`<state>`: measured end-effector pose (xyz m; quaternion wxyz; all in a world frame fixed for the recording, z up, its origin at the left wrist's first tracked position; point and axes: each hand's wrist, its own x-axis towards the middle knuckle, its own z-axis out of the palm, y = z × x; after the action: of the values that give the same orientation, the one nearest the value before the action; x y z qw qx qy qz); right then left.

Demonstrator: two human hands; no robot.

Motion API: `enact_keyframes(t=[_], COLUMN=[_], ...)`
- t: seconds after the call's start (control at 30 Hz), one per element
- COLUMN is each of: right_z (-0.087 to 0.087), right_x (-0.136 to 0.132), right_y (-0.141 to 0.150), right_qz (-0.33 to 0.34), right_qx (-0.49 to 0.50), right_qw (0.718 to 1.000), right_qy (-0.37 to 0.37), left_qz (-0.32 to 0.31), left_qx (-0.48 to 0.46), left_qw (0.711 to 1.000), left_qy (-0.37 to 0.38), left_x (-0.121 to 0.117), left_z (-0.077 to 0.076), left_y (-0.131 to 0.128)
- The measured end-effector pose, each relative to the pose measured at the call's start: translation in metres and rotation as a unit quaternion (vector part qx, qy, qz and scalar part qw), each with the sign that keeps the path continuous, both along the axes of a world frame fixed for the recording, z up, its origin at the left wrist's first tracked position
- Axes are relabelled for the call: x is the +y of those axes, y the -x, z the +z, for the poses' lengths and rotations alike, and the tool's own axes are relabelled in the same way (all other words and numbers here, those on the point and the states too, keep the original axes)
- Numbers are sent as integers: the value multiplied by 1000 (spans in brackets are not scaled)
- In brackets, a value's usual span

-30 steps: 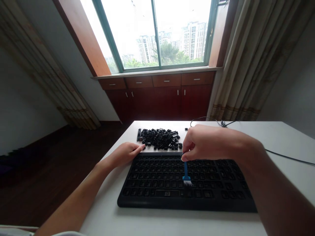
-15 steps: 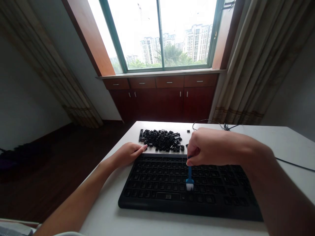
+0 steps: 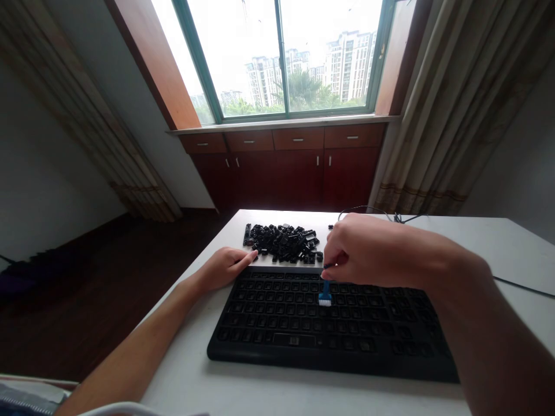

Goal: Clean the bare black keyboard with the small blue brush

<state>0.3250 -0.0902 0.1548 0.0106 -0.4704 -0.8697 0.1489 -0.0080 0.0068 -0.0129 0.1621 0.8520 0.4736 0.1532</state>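
Near the middle of a white table (image 3: 498, 245), a black keyboard (image 3: 329, 367) lies square to the person. Its rows look like bare sockets with the keycaps off, though the dim light makes that hard to confirm. The work in hand is brushing these rows: the right hand (image 3: 368, 251) is clenched in a tight pinch on the handle of a small blue brush (image 3: 325, 294), and the brush's white bristles (image 3: 325, 302) sit among the far rows, near the middle of the board. The left hand (image 3: 223, 267) lies relaxed and open, grasping nothing, its fingertips (image 3: 254, 256) at the keyboard's far left corner, just beside a loose heap of black keycaps (image 3: 284, 242). That heap lies straight on the tabletop beyond the keyboard, in no tray or bowl. A thin black cable (image 3: 364, 209) curls at the far right of the table, and dark red wooden cabinets (image 3: 281, 179) stand beyond, under a window (image 3: 281, 58).
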Motion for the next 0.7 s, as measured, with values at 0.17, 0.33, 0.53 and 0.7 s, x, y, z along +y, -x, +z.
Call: enact_keyframes(t=[0.17,0.33,0.53,0.7], right_z=[2,4,4,8], right_x=[-3,-4,-5,-10], right_y=[1,9,11,-2], right_qz=[21,-20,-43,-35], right_qx=[7,-10,-37,-23], right_qw=[998,996,997,999], right_qy=[53,87,53,-21], left_qz=[1,1,-3,-8], left_qx=[0,-13,-12,-12], left_qw=[1000,1000,1000,1000], left_qy=[5,11,5,1], left_x=[0,-2,-2,-3], left_z=[0,3,2,4], left_y=[0,-3,-2,-2])
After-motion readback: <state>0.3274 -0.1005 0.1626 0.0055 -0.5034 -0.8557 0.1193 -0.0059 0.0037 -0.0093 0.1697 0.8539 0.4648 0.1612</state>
